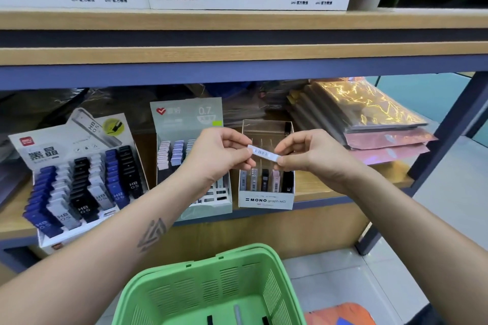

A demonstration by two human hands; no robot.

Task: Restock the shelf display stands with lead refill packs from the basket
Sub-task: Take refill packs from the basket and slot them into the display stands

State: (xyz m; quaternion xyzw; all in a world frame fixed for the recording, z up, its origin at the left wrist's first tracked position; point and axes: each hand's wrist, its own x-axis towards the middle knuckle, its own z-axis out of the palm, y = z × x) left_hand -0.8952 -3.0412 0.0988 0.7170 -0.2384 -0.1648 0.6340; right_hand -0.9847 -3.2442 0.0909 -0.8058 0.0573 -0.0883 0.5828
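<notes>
Above the basket, both hands pinch a white refill pack.

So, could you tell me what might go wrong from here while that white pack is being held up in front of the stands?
1. The white lead refill pack is only pinched at its ends by the left hand and right hand; a loose grip could drop it.
2. The MONO stand sits at the shelf's front edge; pushing a pack in might nudge it off.
3. Its slots look narrow, so neighbouring packs could be knocked over.
</notes>
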